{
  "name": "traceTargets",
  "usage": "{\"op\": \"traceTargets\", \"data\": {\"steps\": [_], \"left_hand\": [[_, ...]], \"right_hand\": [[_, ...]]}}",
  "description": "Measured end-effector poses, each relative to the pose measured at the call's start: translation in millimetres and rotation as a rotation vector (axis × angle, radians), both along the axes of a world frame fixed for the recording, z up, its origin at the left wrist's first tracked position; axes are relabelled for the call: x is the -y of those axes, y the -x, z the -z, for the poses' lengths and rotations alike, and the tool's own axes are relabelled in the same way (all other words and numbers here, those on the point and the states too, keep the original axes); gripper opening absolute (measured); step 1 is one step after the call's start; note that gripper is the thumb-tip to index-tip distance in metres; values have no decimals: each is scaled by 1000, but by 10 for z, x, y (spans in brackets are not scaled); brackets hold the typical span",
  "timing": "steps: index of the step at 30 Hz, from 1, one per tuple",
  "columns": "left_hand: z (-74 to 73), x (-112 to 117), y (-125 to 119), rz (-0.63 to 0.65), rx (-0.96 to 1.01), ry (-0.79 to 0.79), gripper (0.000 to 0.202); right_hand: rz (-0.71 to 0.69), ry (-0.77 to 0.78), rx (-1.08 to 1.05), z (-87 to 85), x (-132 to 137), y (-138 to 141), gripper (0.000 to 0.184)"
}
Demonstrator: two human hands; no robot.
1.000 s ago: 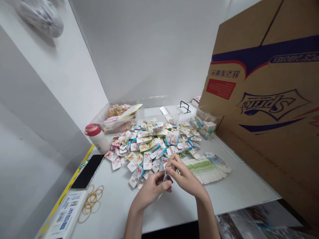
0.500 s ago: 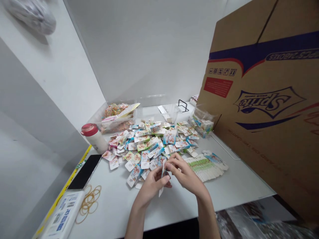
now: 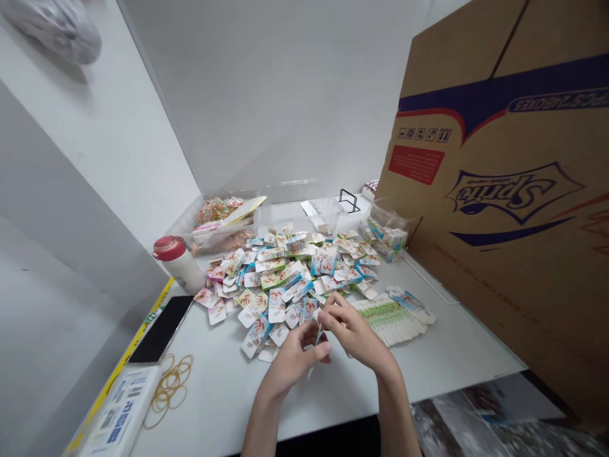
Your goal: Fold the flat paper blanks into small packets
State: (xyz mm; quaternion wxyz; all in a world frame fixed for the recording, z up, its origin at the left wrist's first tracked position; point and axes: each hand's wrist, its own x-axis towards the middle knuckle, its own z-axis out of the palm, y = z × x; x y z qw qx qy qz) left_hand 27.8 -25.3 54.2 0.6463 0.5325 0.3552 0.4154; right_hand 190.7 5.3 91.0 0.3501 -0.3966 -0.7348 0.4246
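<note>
Evidently my left hand (image 3: 299,355) pinches a small box (image 3: 319,334) edge-on at the near side of the pile (image 3: 276,304), seemingly steadying it because my right hand (image 3: 346,327) has its fingertips closed on the upper end. The row (image 3: 387,319) lies overlapped to my right, probably to keep it orderly. "Sprite" and "24BOXES" read upside down on the big carton (image 3: 476,254); the small print is illegible.

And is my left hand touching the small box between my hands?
Touching. The head view shows the left hand curled around the small box, with the thumb on the near side and fingers behind.
</note>
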Motion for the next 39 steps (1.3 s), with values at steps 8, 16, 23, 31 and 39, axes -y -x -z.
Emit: {"op": "traceTargets", "data": {"steps": [8,16,23,31,39], "left_hand": [[34,-23,62,-35,-58,42,48],[23,-20,120,-9,-182,-37,49],[8,-10,48,25,-138,-29,47],[13,-19,43,-38,-112,70,54],[-37,18,14,-41,-130,140,46]], "right_hand": [[-80,39,27,53,-14,-91,37],[-111,60,18,65,-40,-101,39],[-100,51,16,42,-26,-138,40],[-133,67,45,51,-35,-179,42],[-132,74,62,92,-42,-189,45]]}}
